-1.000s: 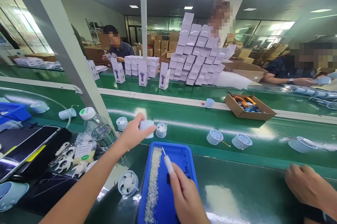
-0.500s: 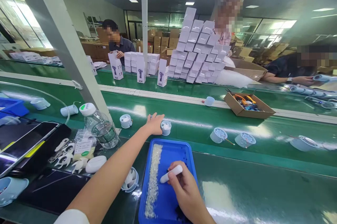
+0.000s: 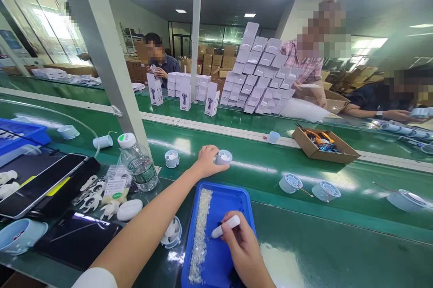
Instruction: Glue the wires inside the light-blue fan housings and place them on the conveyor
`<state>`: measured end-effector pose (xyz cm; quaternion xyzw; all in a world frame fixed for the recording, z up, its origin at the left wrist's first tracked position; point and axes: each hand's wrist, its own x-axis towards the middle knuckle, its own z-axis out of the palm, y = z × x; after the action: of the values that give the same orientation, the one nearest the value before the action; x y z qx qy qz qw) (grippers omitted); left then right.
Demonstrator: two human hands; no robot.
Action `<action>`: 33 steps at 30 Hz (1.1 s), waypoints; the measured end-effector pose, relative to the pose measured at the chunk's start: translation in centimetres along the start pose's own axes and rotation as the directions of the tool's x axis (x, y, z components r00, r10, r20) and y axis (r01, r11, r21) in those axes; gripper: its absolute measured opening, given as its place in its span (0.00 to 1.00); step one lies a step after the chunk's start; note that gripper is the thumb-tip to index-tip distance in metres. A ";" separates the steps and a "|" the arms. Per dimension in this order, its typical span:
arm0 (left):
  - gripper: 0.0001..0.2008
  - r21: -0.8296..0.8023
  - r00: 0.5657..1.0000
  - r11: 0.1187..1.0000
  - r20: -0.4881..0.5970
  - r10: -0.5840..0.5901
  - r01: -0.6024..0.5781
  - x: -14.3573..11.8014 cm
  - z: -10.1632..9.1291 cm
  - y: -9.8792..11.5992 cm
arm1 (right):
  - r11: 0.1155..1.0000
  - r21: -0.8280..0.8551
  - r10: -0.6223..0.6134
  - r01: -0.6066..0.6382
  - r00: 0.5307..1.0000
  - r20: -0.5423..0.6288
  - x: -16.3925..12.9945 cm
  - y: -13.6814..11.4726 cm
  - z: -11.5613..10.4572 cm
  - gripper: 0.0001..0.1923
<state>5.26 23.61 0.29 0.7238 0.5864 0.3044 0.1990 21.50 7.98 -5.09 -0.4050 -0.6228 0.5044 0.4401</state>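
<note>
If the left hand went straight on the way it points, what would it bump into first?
Likely the pale blue round part just ahead of the left hand; whether they touch is unclear.

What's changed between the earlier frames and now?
The left hand no longer shows the pale-blue part it held at first; it has moved right to a fan housing, its grip there unclear. The right hand has turned the white pen-shaped tool from tip-away to tip down-left over the blue tray. A co-worker's hand at right has left view. The white box stack stayed put.
</note>
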 end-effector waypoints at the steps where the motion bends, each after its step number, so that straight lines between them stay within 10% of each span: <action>1: 0.15 -0.080 0.998 0.997 -0.052 -0.019 0.015 -0.1 -0.5 0.8 | 1.000 -0.007 -0.003 0.003 1.000 -0.003 0.0 0.0 0.0 0.11; 13: 0.18 -0.844 0.947 0.534 -0.123 -0.296 0.057 -9.9 -10.5 7.9 | 0.898 -0.396 -0.183 0.192 0.981 0.061 -1.4 -0.3 -1.6 0.06; 22: 0.14 -0.974 0.826 0.185 0.005 -0.564 0.132 -16.1 -10.0 5.6 | 0.951 -0.248 -0.197 0.187 0.980 -0.013 -1.8 0.3 -2.0 0.05; 33: 0.09 -0.984 0.792 0.103 0.052 -0.608 0.143 -16.3 -9.1 4.4 | 0.969 -0.219 -0.117 0.118 0.993 0.018 -1.7 0.4 -2.1 0.07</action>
<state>0.28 6.18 6.47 0.1865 0.4602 0.6646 0.5584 24.05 6.98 -5.56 -0.4123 -0.6987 0.4066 0.4202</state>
